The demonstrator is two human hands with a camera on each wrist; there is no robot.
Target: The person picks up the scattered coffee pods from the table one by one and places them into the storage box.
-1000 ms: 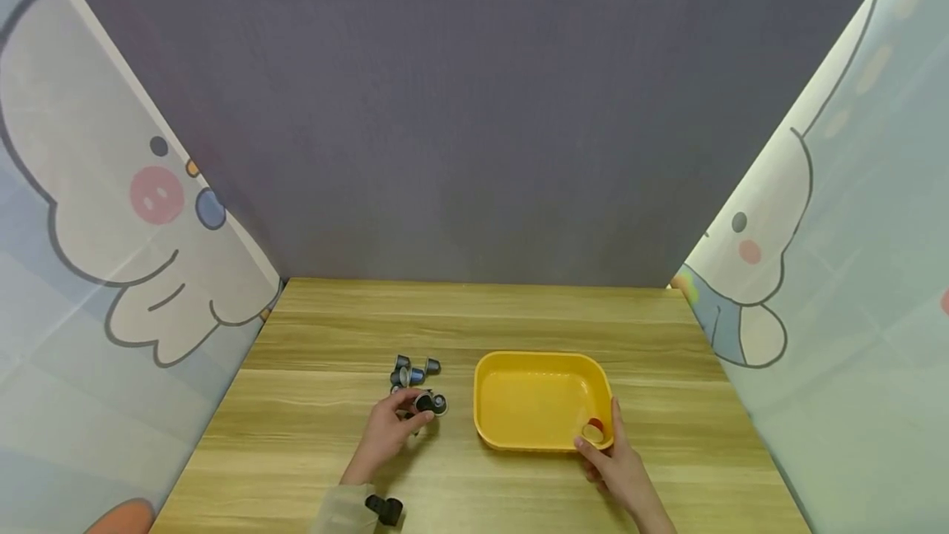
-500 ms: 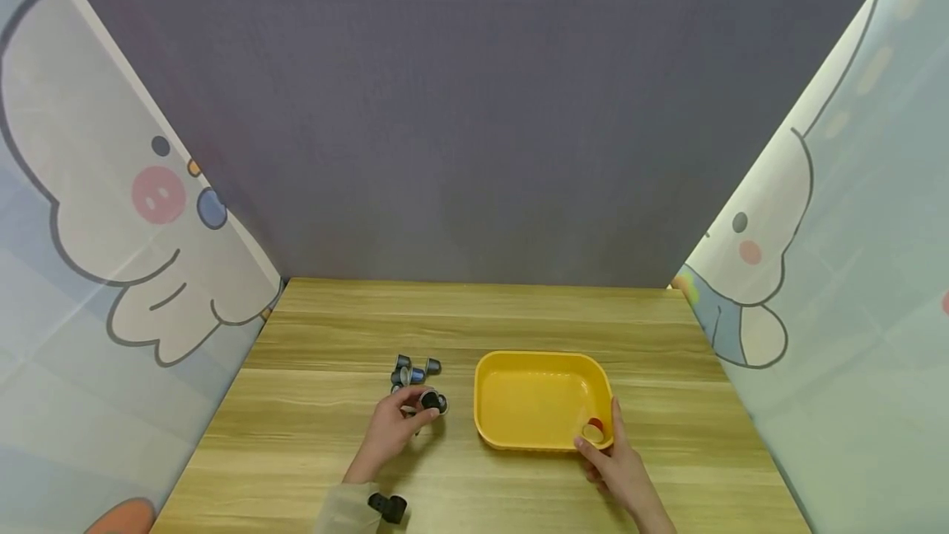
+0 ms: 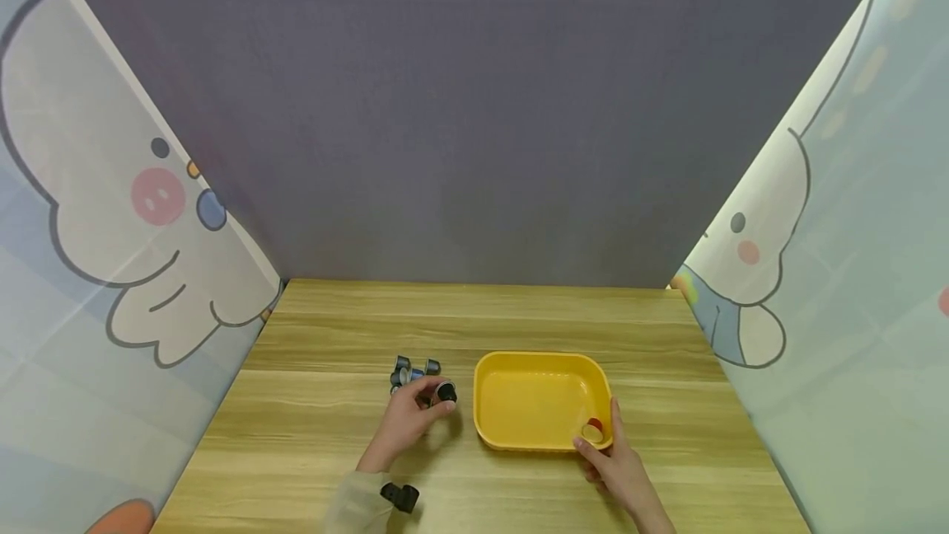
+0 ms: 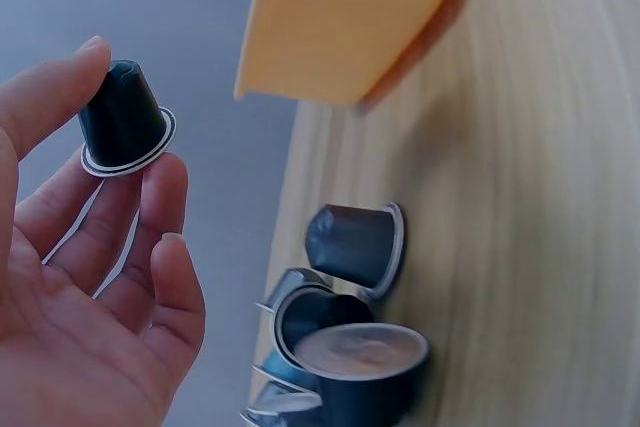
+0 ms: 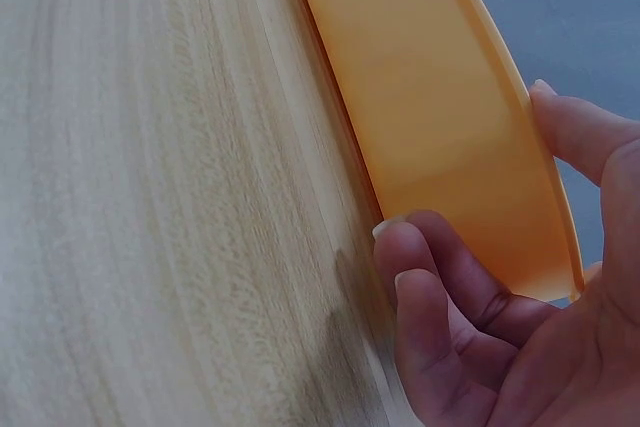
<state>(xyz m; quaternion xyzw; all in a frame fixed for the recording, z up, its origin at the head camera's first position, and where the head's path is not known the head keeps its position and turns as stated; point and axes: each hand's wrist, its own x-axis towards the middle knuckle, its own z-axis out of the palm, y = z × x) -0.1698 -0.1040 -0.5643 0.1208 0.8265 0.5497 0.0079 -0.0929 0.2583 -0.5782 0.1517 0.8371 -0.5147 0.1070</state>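
In the head view my left hand is raised left of the yellow tray, pinching a dark coffee capsule. The left wrist view shows that capsule between thumb and fingertips, its silver-rimmed lid facing down onto the fingers. Several more dark and blue capsules lie clustered on the table near this hand. My right hand grips the tray's near right corner. In the right wrist view its thumb is at the rim and curled fingers lie against the outer wall. Something small, red and pale yellow, lies inside that corner.
A wood-grain table carries everything. Behind it stands a dark grey panel, with cartoon-printed sheets at both sides. A black wrist device is worn at the left sleeve.
My left hand has picked out a dark capsule from the near side of the cluster and moved slightly right and up with it. My right hand and the tray have stayed put.
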